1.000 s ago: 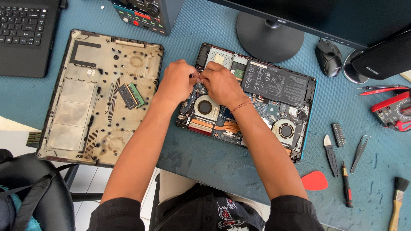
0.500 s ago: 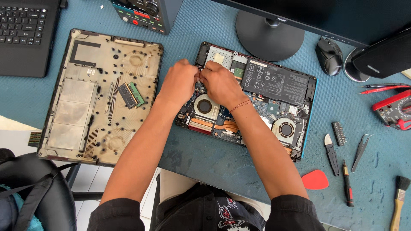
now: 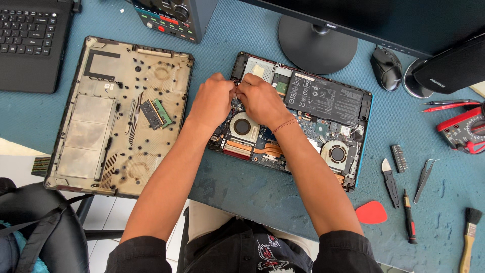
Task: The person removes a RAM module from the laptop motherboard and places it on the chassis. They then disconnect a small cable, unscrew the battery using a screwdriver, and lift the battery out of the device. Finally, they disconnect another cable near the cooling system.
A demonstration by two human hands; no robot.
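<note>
Opened black laptop base (image 3: 323, 116), its back cover off and circuit board, two round fans, copper heat pipes and flat black battery laid bare, lies on the blue-grey felt-topped counter (image 3: 242, 187), just in front of the round black monitor stand (image 3: 317, 44). Both hands meet over its upper left part, close beside the near fan. The left hand (image 3: 211, 103) and the right hand (image 3: 260, 98) are curled narrow, fingertips pinched together and touching each other at a small spot on the board; what they pinch is hidden, so I cannot tell whether they hold anything. A thin cord bracelet sits on the right wrist.

Left of the base lies the dusty beige laptop bottom cover (image 3: 118, 116), inner side up, with two small green memory sticks (image 3: 155, 114) resting on it. Beyond that, at the far left corner, sits a black laptop keyboard (image 3: 30, 40). At the right are a black mouse (image 3: 386, 68), a red multimeter (image 3: 462, 131), a screwdriver bit holder (image 3: 398, 158), metal tweezers (image 3: 423, 179), a red plastic pick (image 3: 371, 212), a small screwdriver (image 3: 408, 217) and a wooden-handled brush (image 3: 469, 237). Below the counter edge, pale floor tiles and a black chair (image 3: 35, 232) show.
</note>
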